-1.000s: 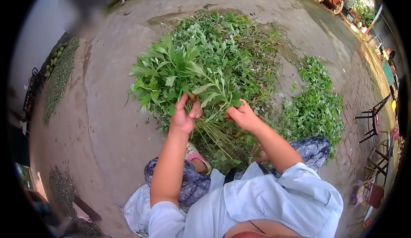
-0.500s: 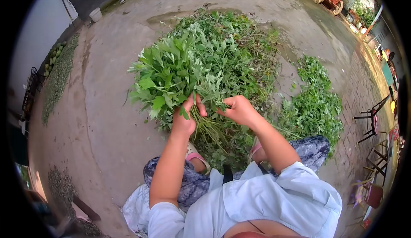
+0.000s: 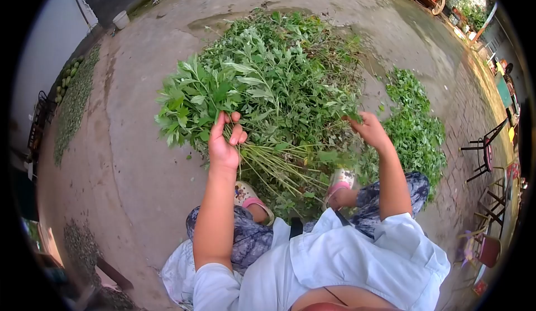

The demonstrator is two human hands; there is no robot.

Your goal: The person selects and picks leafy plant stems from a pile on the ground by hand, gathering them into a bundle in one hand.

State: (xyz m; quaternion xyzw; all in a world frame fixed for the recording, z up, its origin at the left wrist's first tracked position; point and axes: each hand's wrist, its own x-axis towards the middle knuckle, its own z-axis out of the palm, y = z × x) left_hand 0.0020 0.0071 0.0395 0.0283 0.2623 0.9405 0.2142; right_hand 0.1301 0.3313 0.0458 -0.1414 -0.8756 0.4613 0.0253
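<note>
My left hand [image 3: 225, 142] is wrapped round the stems of a leafy green bunch [image 3: 192, 101], whose leaves fan out up and to the left while the thin stems [image 3: 282, 165] trail to the lower right. At the right edge of the big heap of cut plants [image 3: 285, 59], my right hand [image 3: 368, 129] has its fingers pressed together around a leafy sprig [image 3: 347, 110]. The sprig's lower end is hard to make out. Both hands are above the heap, well apart from each other.
A smaller green pile [image 3: 416, 129] lies to the right. My two patterned clogs [image 3: 245, 193] are below the heap. Chairs [image 3: 484, 152] stand at the far right, a white bucket [image 3: 120, 20] at the upper left, and drying plant matter [image 3: 75, 107] along the left wall.
My right hand has moved right, away from my left hand, to the heap's right edge. My left hand has shifted slightly left with the bunch, and more of the stems shows.
</note>
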